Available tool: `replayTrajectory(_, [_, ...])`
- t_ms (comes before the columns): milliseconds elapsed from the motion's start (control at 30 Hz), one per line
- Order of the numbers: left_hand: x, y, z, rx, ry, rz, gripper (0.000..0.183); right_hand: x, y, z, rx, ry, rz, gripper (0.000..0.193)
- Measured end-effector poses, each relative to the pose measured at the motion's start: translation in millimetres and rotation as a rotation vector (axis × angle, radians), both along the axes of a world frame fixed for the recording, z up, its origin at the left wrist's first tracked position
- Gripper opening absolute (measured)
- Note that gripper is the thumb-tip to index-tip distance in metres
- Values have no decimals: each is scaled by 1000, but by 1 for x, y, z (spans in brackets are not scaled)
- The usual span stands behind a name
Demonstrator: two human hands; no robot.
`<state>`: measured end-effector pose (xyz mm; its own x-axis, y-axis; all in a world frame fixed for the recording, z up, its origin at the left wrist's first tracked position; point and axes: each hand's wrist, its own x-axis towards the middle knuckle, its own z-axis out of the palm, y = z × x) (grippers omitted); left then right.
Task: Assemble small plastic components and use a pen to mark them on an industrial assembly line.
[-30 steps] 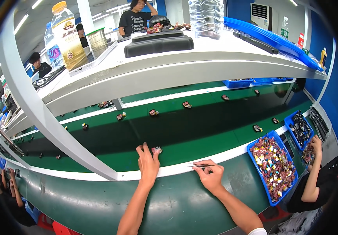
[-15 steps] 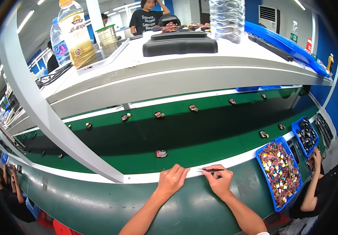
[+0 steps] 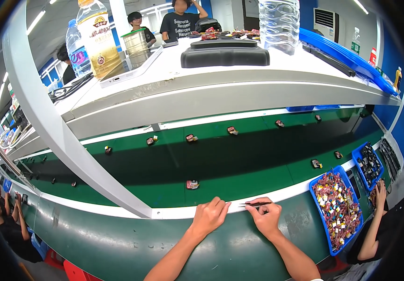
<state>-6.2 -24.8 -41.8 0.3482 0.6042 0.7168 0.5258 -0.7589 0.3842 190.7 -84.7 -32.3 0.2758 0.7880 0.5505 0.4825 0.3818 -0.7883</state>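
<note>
Resting on the white front rail (image 3: 174, 213) of the green conveyor belt (image 3: 239, 164), both hands sit side by side at the near edge. The left hand (image 3: 209, 218) lies loosely curled, fingers bent down onto the rail, with nothing in it. The right hand (image 3: 265, 218), just beside it, pinches a thin dark pair of tweezers (image 3: 253, 204) between thumb and fingers, the tips pointing toward the left hand and lying along the rail. A small red-and-white component (image 3: 192, 184) sits on the belt just beyond the rail, slightly left of the left hand and apart from both hands. More such small parts (image 3: 232, 130) are spread along the far side of the belt. At the belt's right end, a blue tray (image 3: 318, 196) holds a heap of mixed small pieces, and another person's hand (image 3: 379, 191) reaches near a second blue tray (image 3: 355, 152).
</note>
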Motion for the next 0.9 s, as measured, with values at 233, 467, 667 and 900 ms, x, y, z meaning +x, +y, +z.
replayTrajectory(233, [2,-7,12,-78,-47,-123,15,1,5,-8,127,4,9,9])
replayTrajectory(467, [14,-17,3,-134,-40,-208,15,-2,-5,4,-110,22,30,53])
replayTrajectory(667, [15,-14,4,-171,-80,-231,7,-3,-3,-1,32,15,110,15])
replayTrajectory(900, [14,-15,3,-111,-38,-222,8,-7,-6,5,-117,84,107,34])
